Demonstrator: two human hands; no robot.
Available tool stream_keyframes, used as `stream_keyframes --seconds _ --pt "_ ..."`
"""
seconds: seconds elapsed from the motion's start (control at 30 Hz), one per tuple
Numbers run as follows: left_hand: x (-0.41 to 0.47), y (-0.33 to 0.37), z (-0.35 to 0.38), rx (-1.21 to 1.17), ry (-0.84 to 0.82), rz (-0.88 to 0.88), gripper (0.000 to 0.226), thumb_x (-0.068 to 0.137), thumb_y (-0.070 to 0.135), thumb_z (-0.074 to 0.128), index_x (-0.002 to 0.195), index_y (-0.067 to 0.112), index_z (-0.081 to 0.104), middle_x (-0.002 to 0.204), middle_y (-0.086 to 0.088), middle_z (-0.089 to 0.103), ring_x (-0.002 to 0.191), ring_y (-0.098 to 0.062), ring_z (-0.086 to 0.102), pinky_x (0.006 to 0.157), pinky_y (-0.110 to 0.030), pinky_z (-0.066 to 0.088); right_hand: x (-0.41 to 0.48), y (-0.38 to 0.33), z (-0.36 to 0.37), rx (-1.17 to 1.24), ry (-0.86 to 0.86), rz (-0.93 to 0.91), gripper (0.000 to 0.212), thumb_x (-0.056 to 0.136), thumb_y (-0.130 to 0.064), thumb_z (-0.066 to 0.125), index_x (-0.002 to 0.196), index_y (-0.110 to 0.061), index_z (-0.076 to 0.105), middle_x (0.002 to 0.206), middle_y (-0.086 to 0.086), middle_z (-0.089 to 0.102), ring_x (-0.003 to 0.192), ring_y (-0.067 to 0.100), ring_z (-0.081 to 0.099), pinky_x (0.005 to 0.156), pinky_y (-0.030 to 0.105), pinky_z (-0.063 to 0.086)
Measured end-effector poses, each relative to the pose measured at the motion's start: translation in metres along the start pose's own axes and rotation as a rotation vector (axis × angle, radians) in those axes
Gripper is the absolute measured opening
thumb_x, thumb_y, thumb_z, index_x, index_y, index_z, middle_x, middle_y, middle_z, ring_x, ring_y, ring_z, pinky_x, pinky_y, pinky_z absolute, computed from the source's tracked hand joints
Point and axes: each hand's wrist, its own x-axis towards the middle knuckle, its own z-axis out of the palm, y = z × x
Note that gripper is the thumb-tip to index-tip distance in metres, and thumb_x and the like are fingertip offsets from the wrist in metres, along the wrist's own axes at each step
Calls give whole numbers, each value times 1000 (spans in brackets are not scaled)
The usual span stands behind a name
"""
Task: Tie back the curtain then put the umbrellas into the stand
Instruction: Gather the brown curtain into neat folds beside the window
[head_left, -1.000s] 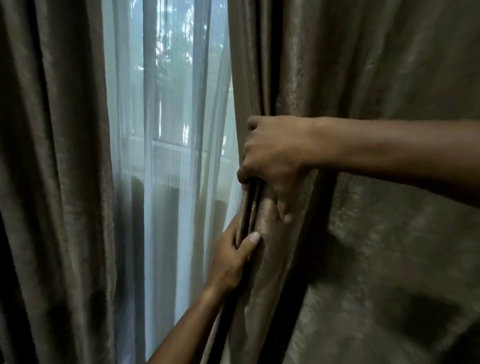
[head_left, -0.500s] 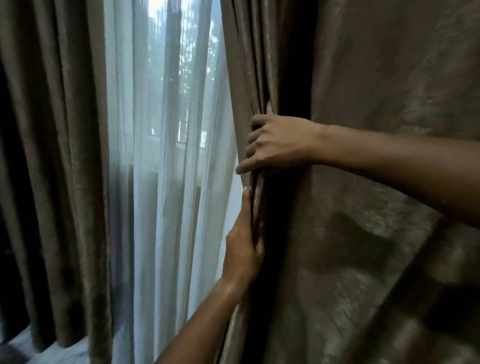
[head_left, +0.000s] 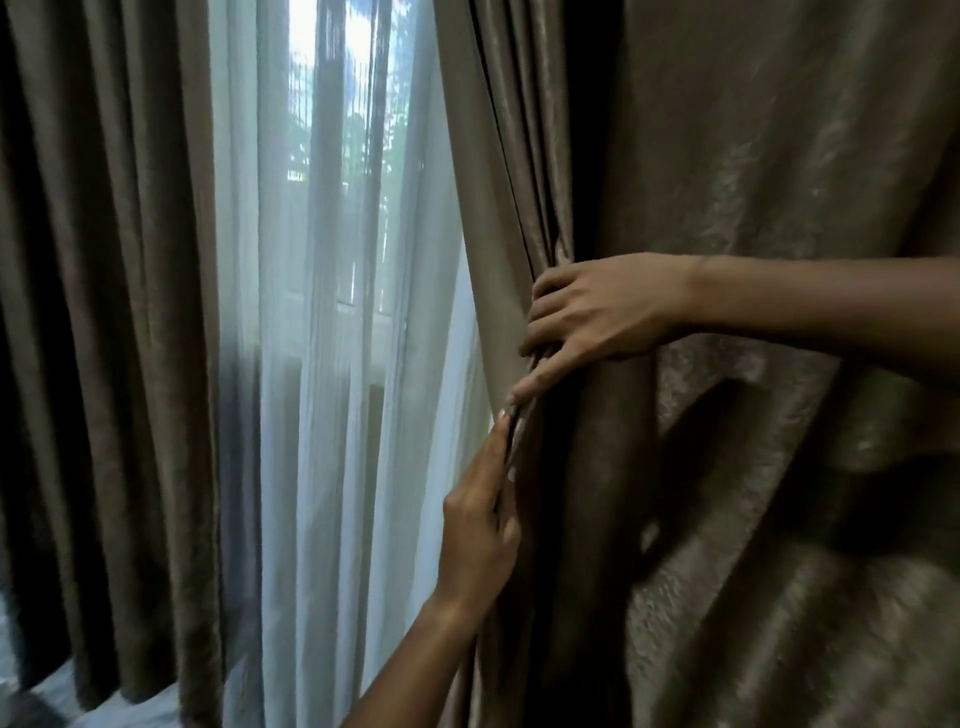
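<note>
A heavy brown curtain fills the right half of the view, its folded left edge gathered in a bunch. My right hand comes in from the right and is closed around that bunched edge at mid height. Just below it, my left hand reaches up from the bottom and pinches the same edge between its fingers. No umbrellas and no stand are in view.
A second brown curtain hangs on the left. Between the two hangs a white sheer curtain over a bright window. A strip of pale floor shows at the bottom left.
Both hands have drawn the curtain's edge further right, so more sheer shows. My left hand has turned from flat on the fabric to pinching the edge.
</note>
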Motion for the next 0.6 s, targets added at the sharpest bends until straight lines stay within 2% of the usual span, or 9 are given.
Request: stream_keyframes --seconds 0.1,0.17,0.27,0.37,0.5,0.6 --pt "-1 -13 0 5 -24 -18 85 90 -12 54 157 33 26 151 5 51 131 -11 58 107 -35 50 -6 9 11 -55 -14 -95 74 96 -3 34 158 -41 21 137 12 58 124 33 59 106 48 42" --pt "1 -18 2 -3 -37 -28 85 91 -13 54 156 33 26 150 7 51 129 -8 59 106 -33 50 -7 10 15 -50 -29 -90 74 96 -3 33 158 -42 21 139 12 58 127 32 57 110 47 39" --pt "6 -21 9 -51 -70 -14 81 96 -7 54 156 38 24 154 10 46 132 -8 56 108 -34 49 -5 5 21 -2 -39 -3 68 94 -5 49 152 -38 39 129 9 65 121 30 62 107 46 41" --pt "9 -19 18 -80 -120 -9 79 99 1 54 155 45 21 157 16 39 138 -6 49 113 -34 44 -9 -4 21 45 -51 83 59 89 -9 56 141 -36 56 121 7 70 114 29 66 102 46 43" --pt "6 -11 38 -99 -179 -18 80 96 2 56 158 37 20 158 9 40 139 -11 49 112 -40 45 -28 -15 20 92 -95 165 53 90 -11 61 136 -37 62 118 8 71 113 31 67 104 48 43" --pt "1 2 57 -113 -187 -28 80 96 3 56 157 40 19 158 8 42 139 -13 50 111 -44 46 -46 -25 16 140 -101 224 49 90 -14 62 133 -37 64 112 8 72 110 31 68 105 49 44"
